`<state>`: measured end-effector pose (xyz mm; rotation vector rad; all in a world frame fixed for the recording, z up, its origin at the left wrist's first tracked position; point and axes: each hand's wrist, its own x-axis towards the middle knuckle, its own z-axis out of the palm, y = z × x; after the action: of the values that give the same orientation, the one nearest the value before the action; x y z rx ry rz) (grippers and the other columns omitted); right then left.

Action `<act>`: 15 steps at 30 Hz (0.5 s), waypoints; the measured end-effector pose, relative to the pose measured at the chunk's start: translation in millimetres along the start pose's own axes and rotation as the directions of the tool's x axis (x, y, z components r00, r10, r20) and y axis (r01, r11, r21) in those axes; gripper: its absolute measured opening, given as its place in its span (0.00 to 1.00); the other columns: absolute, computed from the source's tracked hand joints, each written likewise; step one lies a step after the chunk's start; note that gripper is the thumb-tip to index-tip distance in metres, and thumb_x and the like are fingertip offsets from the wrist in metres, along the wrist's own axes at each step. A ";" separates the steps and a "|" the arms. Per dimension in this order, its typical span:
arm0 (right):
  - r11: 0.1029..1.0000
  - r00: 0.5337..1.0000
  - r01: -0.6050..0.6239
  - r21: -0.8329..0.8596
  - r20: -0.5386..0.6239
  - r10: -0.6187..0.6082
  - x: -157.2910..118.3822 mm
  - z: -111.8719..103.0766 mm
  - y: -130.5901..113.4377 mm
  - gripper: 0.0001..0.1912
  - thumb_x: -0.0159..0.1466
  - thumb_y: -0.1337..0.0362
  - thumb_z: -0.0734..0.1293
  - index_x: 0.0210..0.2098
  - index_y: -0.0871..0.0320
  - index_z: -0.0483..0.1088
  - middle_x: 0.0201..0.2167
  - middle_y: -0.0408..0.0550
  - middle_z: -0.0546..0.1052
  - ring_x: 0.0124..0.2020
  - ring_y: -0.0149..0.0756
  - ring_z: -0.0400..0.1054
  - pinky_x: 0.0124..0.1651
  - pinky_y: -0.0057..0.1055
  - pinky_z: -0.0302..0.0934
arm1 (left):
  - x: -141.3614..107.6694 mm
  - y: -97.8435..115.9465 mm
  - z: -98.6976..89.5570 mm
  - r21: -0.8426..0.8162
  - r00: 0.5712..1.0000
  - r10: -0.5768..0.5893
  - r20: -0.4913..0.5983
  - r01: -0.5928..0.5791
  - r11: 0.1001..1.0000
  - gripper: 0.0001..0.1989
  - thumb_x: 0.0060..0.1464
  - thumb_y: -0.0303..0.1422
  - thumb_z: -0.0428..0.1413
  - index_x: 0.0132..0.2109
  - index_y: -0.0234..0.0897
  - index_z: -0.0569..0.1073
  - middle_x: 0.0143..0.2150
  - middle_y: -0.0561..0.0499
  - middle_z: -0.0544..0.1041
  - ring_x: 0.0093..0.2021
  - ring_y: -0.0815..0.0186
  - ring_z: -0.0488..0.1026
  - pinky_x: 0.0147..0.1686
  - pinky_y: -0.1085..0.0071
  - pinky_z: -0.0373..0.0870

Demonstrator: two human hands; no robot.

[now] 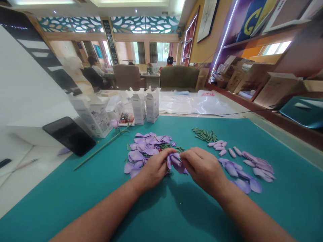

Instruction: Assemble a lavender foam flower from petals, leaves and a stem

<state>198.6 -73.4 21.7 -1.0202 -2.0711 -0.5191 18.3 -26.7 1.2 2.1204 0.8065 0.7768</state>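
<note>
Between my two hands, above the teal mat (pixel 161 215), is a purple artificial flower (pixel 177 162) with several petals around its middle. My left hand (pixel 153 168) is closed on its left side, thumb and fingers pinching the petals. At its right edge, my right hand (pixel 203 168) is closed with the fingertips pinched on a petal. A heap of loose purple petals (pixel 137 154) lies beside and behind my left hand. Small green pieces (pixel 165 146) and a purple ring-shaped piece (pixel 173 144) show at the heap's right side.
Green stem pieces (pixel 204 134), pale purple buds (pixel 218 145) and sorted petals (pixel 258 164) lie to the right. To the left are a long-stemmed purple flower (pixel 101 151) and a leaning black tablet (pixel 69 136). White boxes (pixel 138 107) stand behind. People sit at desks farther back.
</note>
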 end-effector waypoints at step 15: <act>1.000 1.000 -0.010 -0.005 0.007 0.010 -0.2 -0.1 -0.9 0.13 0.67 0.73 0.58 0.28 0.57 0.68 0.23 0.46 0.73 0.26 0.32 0.65 0.32 0.28 0.56 | -1.1 0.5 1.5 0.016 1.000 0.019 0.003 -0.019 1.000 0.17 0.59 0.29 0.44 0.53 0.37 0.67 0.49 0.46 0.75 0.50 0.61 0.72 0.50 0.67 0.67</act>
<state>198.0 -74.1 21.6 -1.0357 -2.0706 -0.5170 18.8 -28.5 0.4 2.1459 0.7946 0.7799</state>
